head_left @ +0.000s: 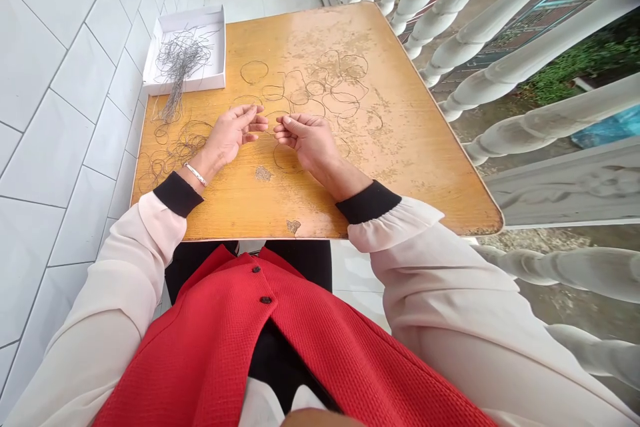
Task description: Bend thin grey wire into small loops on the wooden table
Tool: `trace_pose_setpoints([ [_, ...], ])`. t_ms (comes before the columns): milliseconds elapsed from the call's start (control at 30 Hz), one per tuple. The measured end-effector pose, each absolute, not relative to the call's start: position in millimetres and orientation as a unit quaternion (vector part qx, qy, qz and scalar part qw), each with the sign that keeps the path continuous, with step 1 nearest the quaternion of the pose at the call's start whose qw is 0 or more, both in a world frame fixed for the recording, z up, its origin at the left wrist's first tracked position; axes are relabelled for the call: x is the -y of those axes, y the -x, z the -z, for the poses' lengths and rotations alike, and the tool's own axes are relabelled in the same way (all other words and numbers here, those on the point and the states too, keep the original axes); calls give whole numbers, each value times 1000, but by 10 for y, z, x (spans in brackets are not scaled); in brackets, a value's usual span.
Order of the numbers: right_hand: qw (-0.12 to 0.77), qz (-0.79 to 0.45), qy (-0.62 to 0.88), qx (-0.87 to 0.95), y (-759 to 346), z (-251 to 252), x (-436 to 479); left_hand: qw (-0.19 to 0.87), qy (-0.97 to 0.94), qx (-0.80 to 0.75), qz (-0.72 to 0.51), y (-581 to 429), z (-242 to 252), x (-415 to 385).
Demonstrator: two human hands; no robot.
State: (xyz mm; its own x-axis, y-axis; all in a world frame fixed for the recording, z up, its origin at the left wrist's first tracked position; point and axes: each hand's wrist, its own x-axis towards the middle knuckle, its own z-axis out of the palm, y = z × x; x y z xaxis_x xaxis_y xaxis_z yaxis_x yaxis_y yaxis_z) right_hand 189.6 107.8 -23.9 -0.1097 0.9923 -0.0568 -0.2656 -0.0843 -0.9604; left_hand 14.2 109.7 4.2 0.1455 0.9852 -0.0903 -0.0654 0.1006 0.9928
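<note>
Over the middle of the wooden table, both hands are raised close together with a small gap between them. The thumb and fingers of my left hand (pixel 234 132) are pinched together, apparently on a thin dark wire. Facing it, my right hand (pixel 313 141) pinches the same kind of wire, which barely shows between the fingertips. Several loose wire loops (pixel 344 95) lie spread out beyond and to the right of the hands. Beside my left wrist rests a tangle of wire loops (pixel 173 155).
A white open box (pixel 216 73) stands at the table's back left, a bundle of thin wires (pixel 181 65) hanging over its front edge. The wooden table (pixel 415 180) has worn patches. A tiled wall (pixel 65 107) runs along the left, a white balustrade (pixel 500 73) along the right.
</note>
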Motion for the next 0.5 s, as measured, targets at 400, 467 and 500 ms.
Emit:
trace_pose_setpoints([
  [400,502,-654,390,409,-1871,261,-1056,632,-419,-440,-481,-162,-1,-1069],
  [467,497,-648,403,413,-1871,241,-1036,621,-420,-454,-482,-153,-3,-1071],
  [500,491,-644,412,417,-1874,223,-1023,614,-421,-463,-481,-147,-3,-1073],
])
